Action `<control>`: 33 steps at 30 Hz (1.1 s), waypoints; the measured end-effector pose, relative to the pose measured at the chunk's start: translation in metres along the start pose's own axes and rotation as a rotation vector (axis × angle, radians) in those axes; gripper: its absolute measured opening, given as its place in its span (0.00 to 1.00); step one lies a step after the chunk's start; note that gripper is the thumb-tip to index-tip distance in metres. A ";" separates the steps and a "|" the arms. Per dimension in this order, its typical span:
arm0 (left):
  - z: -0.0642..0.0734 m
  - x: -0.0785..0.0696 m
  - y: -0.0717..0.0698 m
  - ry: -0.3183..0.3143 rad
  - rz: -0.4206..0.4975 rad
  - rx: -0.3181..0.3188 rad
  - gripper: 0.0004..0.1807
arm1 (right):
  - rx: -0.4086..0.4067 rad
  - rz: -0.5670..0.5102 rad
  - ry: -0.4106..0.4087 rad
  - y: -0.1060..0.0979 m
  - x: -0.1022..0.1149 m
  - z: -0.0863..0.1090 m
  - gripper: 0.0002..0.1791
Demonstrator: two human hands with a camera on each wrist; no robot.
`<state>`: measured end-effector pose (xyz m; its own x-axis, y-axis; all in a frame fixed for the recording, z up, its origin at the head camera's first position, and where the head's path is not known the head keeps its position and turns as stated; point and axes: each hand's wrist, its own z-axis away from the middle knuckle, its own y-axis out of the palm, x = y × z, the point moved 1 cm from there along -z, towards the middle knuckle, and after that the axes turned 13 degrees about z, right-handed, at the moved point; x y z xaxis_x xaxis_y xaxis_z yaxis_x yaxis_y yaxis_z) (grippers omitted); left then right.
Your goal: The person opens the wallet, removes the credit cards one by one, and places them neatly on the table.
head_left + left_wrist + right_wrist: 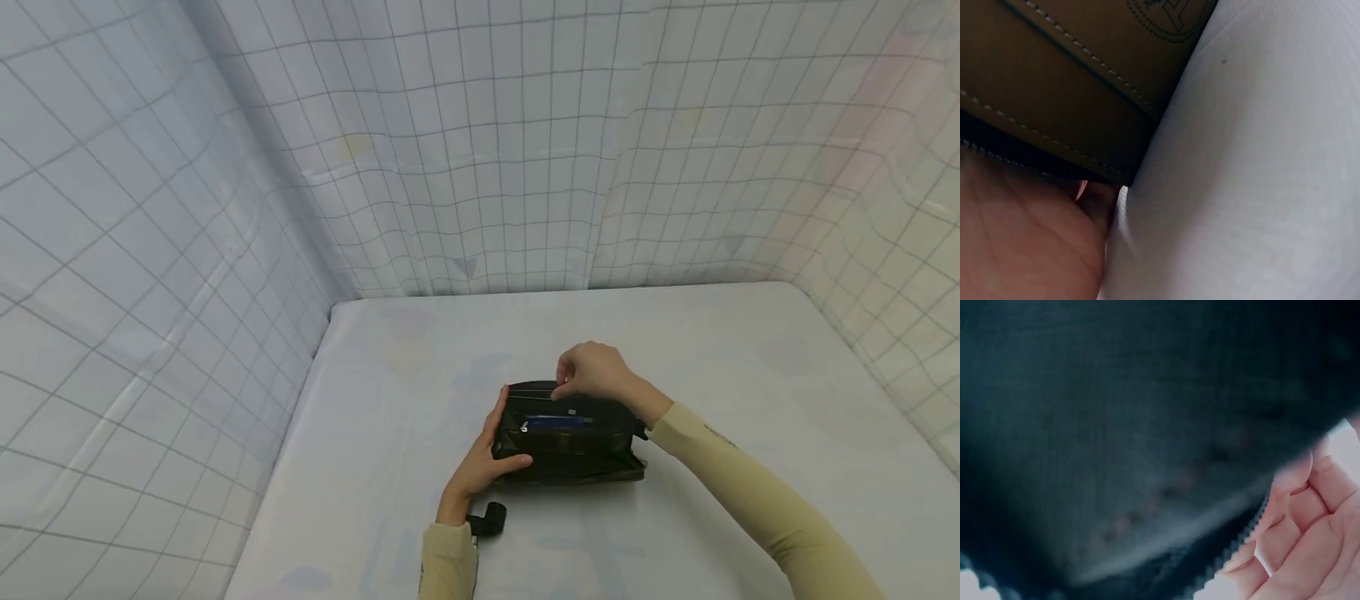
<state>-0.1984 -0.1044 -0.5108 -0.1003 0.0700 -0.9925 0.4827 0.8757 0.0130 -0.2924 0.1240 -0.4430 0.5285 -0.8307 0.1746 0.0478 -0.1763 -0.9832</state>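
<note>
Sleeves [738, 479] lay nearest us; we saw the left hand [477, 467], spread wide, gripping a bag [570, 443], the curled right hand [597, 371] pinching it at the back.

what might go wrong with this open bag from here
The blue item sits inside the open bag, so it might slide out if the bag tips.
The right hand has its fingers curled close by the zip teeth, so skin could get nipped if the zip moves.
The left hand is at the left end only, so a hard tug at the far edge might twist the bag.
</note>
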 end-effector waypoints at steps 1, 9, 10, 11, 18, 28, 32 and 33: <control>0.000 0.000 0.000 -0.001 -0.002 0.002 0.56 | 0.001 -0.001 -0.002 0.000 0.000 0.000 0.15; -0.001 0.000 0.001 -0.004 -0.012 0.000 0.56 | -0.010 0.033 -0.036 0.000 0.004 -0.001 0.18; -0.001 0.000 0.001 -0.004 -0.010 0.001 0.56 | -0.010 0.034 -0.039 0.000 0.005 -0.001 0.18; -0.001 -0.001 0.001 -0.005 -0.005 0.003 0.56 | -0.008 0.035 -0.042 0.000 0.005 -0.001 0.17; 0.000 -0.002 0.001 -0.015 -0.008 0.007 0.56 | 0.010 0.031 -0.073 0.003 0.004 -0.001 0.16; 0.003 0.000 0.001 -0.027 0.003 -0.006 0.56 | 0.039 0.000 -0.148 0.003 0.002 0.002 0.15; 0.002 0.000 0.002 -0.026 0.010 -0.007 0.55 | 0.041 -0.008 -0.161 0.001 0.001 0.003 0.14; 0.002 0.000 0.002 -0.026 0.012 -0.009 0.56 | 0.044 -0.013 -0.162 0.001 0.001 0.003 0.14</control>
<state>-0.1961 -0.1034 -0.5108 -0.0713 0.0683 -0.9951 0.4761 0.8790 0.0262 -0.2896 0.1245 -0.4436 0.6574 -0.7318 0.1799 0.0903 -0.1605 -0.9829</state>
